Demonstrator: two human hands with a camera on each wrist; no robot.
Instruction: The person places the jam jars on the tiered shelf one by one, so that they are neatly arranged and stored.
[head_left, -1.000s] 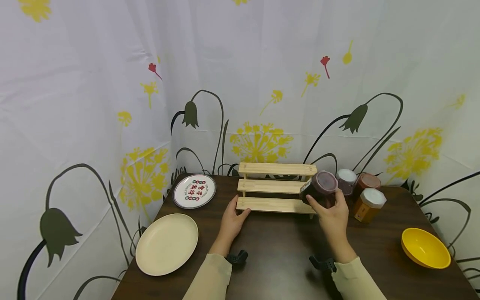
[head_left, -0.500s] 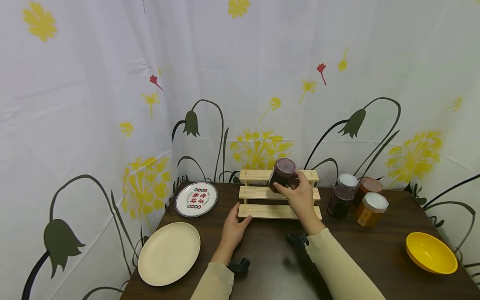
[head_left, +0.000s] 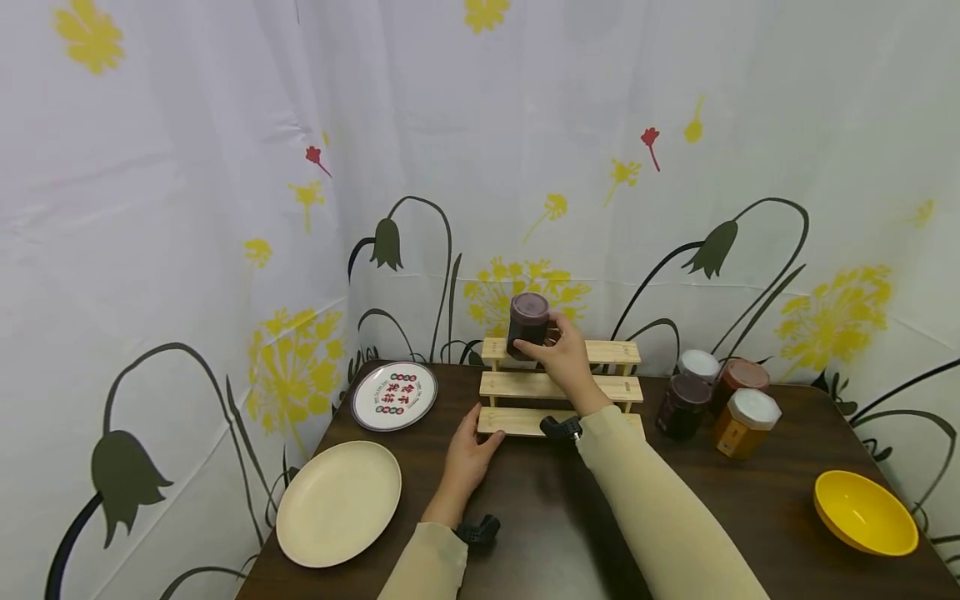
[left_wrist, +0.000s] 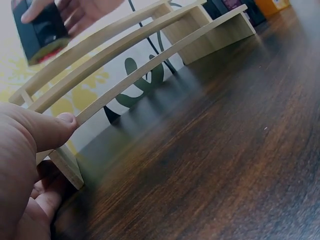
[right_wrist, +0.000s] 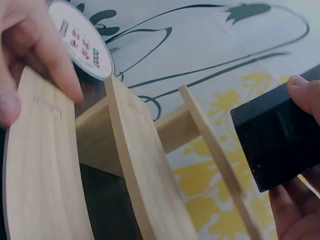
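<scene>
A dark jar with a purplish lid [head_left: 529,310] is held by my right hand [head_left: 567,360], thumb on one side and fingers on the other. It overlaps the left part of the top step of a three-step wooden shelf [head_left: 558,385]; in the right wrist view the jar's dark wall [right_wrist: 275,140] shows apart from the top board. My left hand [head_left: 467,458] grips the lower left end of the shelf. In the left wrist view its thumb [left_wrist: 55,127] presses the board's edge while the fingers curl below, beside the end leg.
Right of the shelf stand several jars: a dark one [head_left: 682,407], a white-lidded one [head_left: 699,365], a reddish-lidded one [head_left: 742,377] and an amber one [head_left: 745,423]. A yellow bowl [head_left: 862,512] lies at right. At left are a cream plate [head_left: 339,504] and a printed plate [head_left: 394,396].
My right hand has carried the jar left and upward, from the shelf's right end to over the top step's left part. The left hand has kept its grip on the shelf.
</scene>
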